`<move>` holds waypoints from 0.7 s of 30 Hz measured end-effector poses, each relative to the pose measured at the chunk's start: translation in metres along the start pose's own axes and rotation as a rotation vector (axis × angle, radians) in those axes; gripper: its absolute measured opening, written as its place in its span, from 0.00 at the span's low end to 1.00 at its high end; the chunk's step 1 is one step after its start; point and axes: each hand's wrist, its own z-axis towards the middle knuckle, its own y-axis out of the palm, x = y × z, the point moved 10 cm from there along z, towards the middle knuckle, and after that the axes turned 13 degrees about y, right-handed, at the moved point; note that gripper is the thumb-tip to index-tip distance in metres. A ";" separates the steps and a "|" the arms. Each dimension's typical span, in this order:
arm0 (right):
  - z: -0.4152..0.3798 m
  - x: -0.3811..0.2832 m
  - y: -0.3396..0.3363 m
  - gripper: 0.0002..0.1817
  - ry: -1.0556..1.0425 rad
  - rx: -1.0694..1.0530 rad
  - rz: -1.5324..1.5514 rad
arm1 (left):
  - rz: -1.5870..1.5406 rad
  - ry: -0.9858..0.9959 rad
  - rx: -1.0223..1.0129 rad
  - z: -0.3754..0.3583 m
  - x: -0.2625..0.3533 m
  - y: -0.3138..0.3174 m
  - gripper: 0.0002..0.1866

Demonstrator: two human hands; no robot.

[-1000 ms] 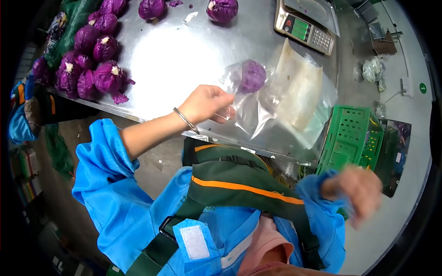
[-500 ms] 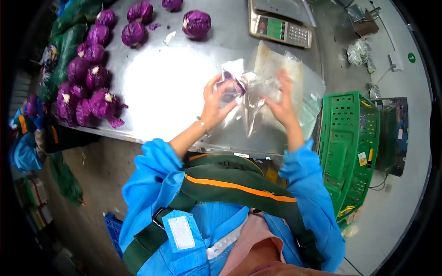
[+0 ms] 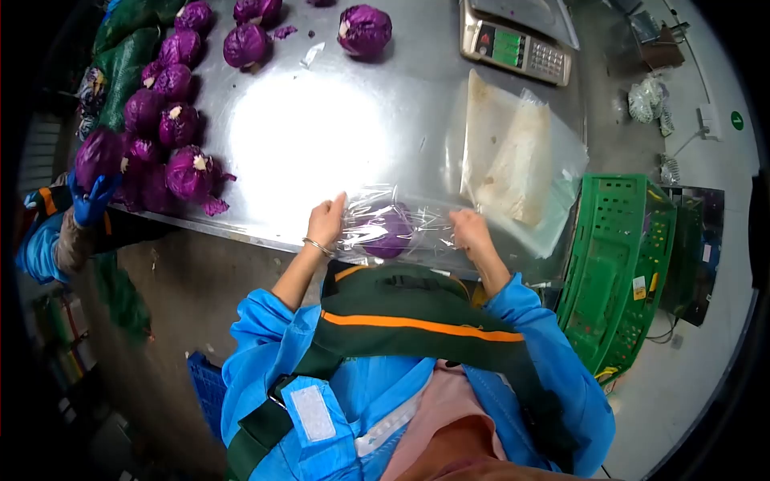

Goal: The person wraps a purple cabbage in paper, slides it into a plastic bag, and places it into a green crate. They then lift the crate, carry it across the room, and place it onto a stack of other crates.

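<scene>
A purple cabbage (image 3: 391, 232) lies near the front edge of the steel table, covered by clear plastic film (image 3: 433, 227) pulled out to both sides. On the film's left end, my left hand (image 3: 325, 223) is closed, fingers pinched on the plastic. My right hand (image 3: 472, 231) grips the opposite end, also closed. The cabbage sits between the two hands, and neither one directly touches it. To the right of my right hand lies a stack of clear plastic sheets or bags (image 3: 553, 172) with a stained, yellowish sheet (image 3: 489, 120).
Several loose purple cabbages (image 3: 190, 172) crowd the table's left side. A digital scale (image 3: 513, 48) stands at the back right. A green crate (image 3: 618, 264) is beside the table's right edge. At far left, another person's blue-gloved hand (image 3: 92, 196) holds a cabbage.
Both hands have come toward the table's front edge with the cabbage and plastic. My spread fingers have closed on the film, which is now stretched sideways. The other person's gloved hand has moved nearer the table.
</scene>
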 end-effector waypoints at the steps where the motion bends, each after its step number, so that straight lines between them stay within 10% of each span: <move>1: -0.002 0.018 0.016 0.13 0.033 -0.014 -0.372 | 0.150 -0.092 -0.141 -0.009 -0.020 0.006 0.25; 4: -0.029 0.052 0.052 0.14 -0.011 -0.377 -0.620 | 0.559 0.224 -0.210 -0.006 0.007 0.011 0.19; 6: -0.054 0.083 0.048 0.13 -0.913 -0.471 -1.392 | 0.798 0.401 -0.270 -0.009 0.035 0.013 0.15; 9: -0.077 0.075 -0.079 0.13 0.009 -0.083 -1.742 | 0.890 0.510 -0.353 -0.006 0.044 0.016 0.14; 11: -0.084 0.004 -0.074 0.19 -0.098 0.022 -1.579 | 0.919 0.555 -0.369 -0.008 0.046 0.018 0.13; 15: -0.150 -0.184 0.041 0.20 -1.192 0.076 -0.422 | 0.899 0.782 -0.276 -0.019 0.073 0.023 0.12; 17: -0.091 -0.151 0.114 0.22 -1.109 0.205 -0.891 | 0.851 0.968 -0.208 -0.041 0.094 0.021 0.21; 19: -0.035 -0.094 0.129 0.26 -0.782 -0.170 -0.390 | 0.589 1.145 -0.379 -0.062 0.086 0.045 0.40; 21: -0.008 -0.081 0.133 0.29 -0.480 -0.303 -0.370 | 0.471 0.795 -0.416 -0.054 0.066 0.055 0.48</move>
